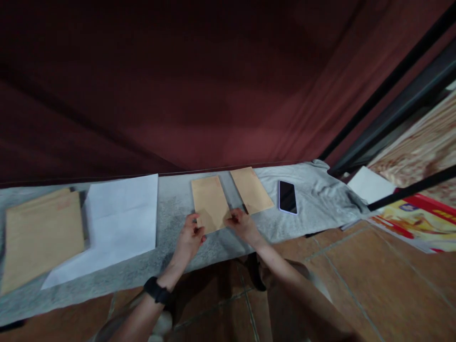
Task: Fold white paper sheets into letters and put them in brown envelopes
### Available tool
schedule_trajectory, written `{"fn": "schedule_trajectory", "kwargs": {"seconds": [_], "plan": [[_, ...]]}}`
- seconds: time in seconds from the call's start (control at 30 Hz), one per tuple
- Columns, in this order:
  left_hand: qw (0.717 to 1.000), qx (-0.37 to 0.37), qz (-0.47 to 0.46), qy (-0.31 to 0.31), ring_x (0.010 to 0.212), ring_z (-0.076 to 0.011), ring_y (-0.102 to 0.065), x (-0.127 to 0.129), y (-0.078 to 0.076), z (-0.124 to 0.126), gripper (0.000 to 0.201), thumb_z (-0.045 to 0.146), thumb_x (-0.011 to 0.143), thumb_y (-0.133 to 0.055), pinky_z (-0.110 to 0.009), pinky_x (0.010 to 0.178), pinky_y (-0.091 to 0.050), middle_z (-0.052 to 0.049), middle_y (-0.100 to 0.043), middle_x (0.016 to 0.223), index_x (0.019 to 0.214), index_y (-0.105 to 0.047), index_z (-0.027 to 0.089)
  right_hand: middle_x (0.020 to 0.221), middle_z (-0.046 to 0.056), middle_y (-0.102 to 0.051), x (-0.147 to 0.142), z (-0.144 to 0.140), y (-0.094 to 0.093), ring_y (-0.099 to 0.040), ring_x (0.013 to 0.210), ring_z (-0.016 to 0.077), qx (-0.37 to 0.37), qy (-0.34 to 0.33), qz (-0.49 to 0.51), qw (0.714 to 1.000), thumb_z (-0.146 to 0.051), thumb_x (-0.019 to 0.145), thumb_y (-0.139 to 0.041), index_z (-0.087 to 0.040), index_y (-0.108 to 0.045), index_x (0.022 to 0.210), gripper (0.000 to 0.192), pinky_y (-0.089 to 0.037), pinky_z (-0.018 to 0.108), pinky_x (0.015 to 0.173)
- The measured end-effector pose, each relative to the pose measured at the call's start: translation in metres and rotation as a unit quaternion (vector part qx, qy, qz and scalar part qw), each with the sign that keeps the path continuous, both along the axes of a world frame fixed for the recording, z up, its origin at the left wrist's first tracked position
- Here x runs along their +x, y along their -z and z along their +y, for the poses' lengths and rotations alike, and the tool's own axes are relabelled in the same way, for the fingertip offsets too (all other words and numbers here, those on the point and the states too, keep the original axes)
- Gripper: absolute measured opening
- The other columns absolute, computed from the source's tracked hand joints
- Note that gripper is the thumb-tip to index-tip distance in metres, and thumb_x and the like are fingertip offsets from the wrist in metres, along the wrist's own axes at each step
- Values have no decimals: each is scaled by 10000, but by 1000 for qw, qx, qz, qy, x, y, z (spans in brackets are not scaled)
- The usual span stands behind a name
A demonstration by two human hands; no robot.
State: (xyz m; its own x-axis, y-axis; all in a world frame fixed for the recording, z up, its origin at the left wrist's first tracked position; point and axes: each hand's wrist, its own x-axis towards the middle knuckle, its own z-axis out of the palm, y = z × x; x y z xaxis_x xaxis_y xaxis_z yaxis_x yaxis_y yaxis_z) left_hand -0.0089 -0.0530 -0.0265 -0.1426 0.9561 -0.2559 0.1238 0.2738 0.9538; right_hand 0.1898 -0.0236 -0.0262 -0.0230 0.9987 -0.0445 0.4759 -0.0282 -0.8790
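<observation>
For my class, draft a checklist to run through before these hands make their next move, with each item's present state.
1. Left hand at the middle envelope's near left corner: ok.
2. Right hand at its near right corner: ok.
3. Firm grip on it: cannot tell; the fingers' contact is unclear.
4. Second small envelope apart from it: ok.
5. Phone apart from both small envelopes: ok.
6. White paper fully uncovered: not ok; large brown envelopes overlap its left side.

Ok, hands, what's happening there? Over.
Left hand, right hand at near corners of brown envelope. It's on grey cloth. Second envelope, phone to the right.
</observation>
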Motion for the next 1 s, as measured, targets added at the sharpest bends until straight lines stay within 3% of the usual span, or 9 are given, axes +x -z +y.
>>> {"fn": "schedule_trajectory", "kwargs": {"seconds": [0.1, 0.2, 0.33, 0.4, 0.57, 0.67, 0.8, 0.9, 1.0], "plan": [[997, 11, 77, 29, 409, -84, -514, -8, 4, 2, 407, 292, 831, -594, -201, 399, -372, 83, -560, 702, 1204, -445, 222, 933, 44, -670, 0, -4, -8, -654, 896, 211, 55, -16, -98, 994, -164, 886, -590, -202, -655, 1038, 169, -506, 330, 814], [977, 39, 201, 65, 490, -123, -574, -14, -2, 0, 376, 238, 885, -530, -235, 495, -440, 61, -587, 674, 1255, -474, 206, 1106, 84, -663, -5, -8, -12, -613, 1073, 226, 132, -92, -197, 967, -141, 930, -546, -201, -647, 1124, 227, -490, 347, 936], [889, 30, 451, 77, 706, -205, -673, -16, -20, -9, 319, 305, 949, -475, -315, 667, -512, -47, -691, 836, 1236, -560, 194, 1214, 101, -647, -13, -15, -9, -599, 1113, 232, 170, -157, -259, 938, -165, 976, -533, -190, -639, 1194, 243, -477, 375, 981], [843, 84, 527, 71, 841, -237, -691, -15, -25, -10, 314, 354, 980, -423, -359, 770, -537, -104, -705, 994, 1166, -617, 191, 1251, 111, -636, -14, -18, -7, -592, 1127, 244, 180, -169, -281, 928, -203, 1003, -518, -178, -633, 1226, 252, -472, 392, 992], [798, 290, 513, 128, 1346, -248, -519, 1, -17, 31, 467, 320, 1019, -302, -419, 1122, -432, -150, -554, 1451, 1402, -497, 136, 1254, 104, -641, -12, -19, -9, -582, 1152, 239, 191, -179, -285, 922, -219, 1028, -476, -181, -611, 1290, 297, -466, 388, 1016], [771, 300, 519, 216, 1463, -255, -392, 14, -9, 75, 550, 348, 1019, -292, -439, 1205, -332, -169, -464, 1548, 1487, -408, 84, 1228, 83, -650, -9, -14, -12, -584, 1152, 232, 190, -190, -281, 921, -196, 1011, -499, -197, -618, 1281, 295, -473, 383, 1012], [761, 266, 540, 241, 1497, -259, -338, 21, -2, 125, 603, 396, 1009, -287, -468, 1222, -291, -175, -417, 1584, 1521, -378, 90, 1168, 54, -663, -5, -6, -8, -602, 1104, 196, 184, -209, -270, 921, -178, 988, -525, -217, -653, 1173, 229, -474, 332, 1006], [752, 253, 545, 270, 1497, -244, -343, 20, 3, 142, 594, 406, 1010, -269, -468, 1231, -272, -155, -422, 1586, 1508, -419, 119, 1161, 50, -664, -3, -2, -5, -610, 1073, 185, 190, -214, -273, 918, -189, 986, -533, -209, -654, 1106, 172, -474, 313, 998], [746, 255, 549, 277, 1500, -233, -337, 17, 9, 138, 597, 394, 1013, -257, -458, 1242, -256, -150, -398, 1600, 1518, -407, 114, 1163, 58, -663, -2, -2, -6, -612, 1065, 186, 194, -215, -279, 915, -172, 987, -518, -195, -649, 1095, 172, -476, 309, 990]]}}
